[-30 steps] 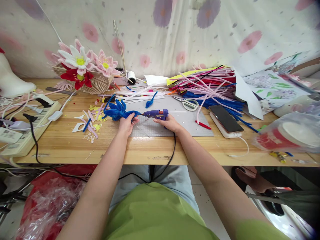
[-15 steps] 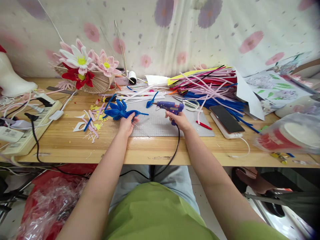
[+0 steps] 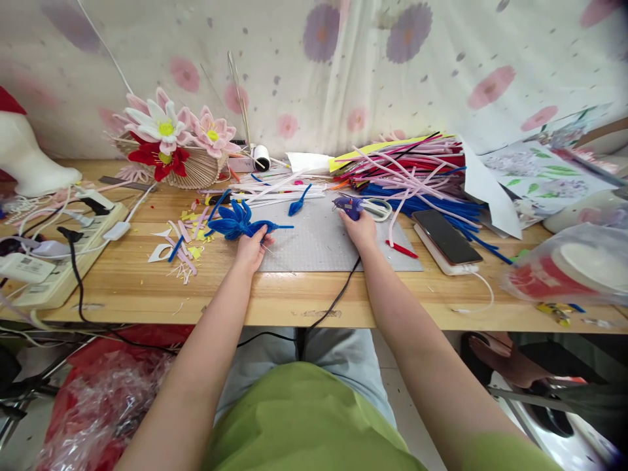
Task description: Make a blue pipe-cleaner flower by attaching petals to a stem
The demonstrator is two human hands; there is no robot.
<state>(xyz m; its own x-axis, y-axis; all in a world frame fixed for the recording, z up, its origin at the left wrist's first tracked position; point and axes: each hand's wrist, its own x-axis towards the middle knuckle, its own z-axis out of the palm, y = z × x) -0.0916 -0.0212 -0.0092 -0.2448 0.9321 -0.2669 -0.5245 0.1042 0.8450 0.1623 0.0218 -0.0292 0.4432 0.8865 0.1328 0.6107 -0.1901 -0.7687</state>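
Observation:
My left hand (image 3: 253,250) pinches the stem end of a blue fuzzy flower (image 3: 230,220), whose petals spread to the left over the wooden table. In my right hand (image 3: 361,230) is a purple glue gun (image 3: 348,206), its body partly hidden by my fingers, with a black cord running down off the table edge. Between the two hands, a single blue petal (image 3: 296,207) with a thin stalk lies on the grey cutting mat (image 3: 314,248). Scissors (image 3: 377,209) rest just beyond my right hand.
Behind are bundled pipe cleaners (image 3: 417,163) and a fan-shaped piece with fuzzy flowers (image 3: 167,127). A phone (image 3: 446,235), a bagged cup (image 3: 564,268) and a red pen (image 3: 402,249) lie right. Scraps (image 3: 184,245) and a power strip (image 3: 73,261) are left.
The glue gun in my right hand has moved right, away from the single blue petal, and now points more away from me. My left hand keeps its hold on the flower.

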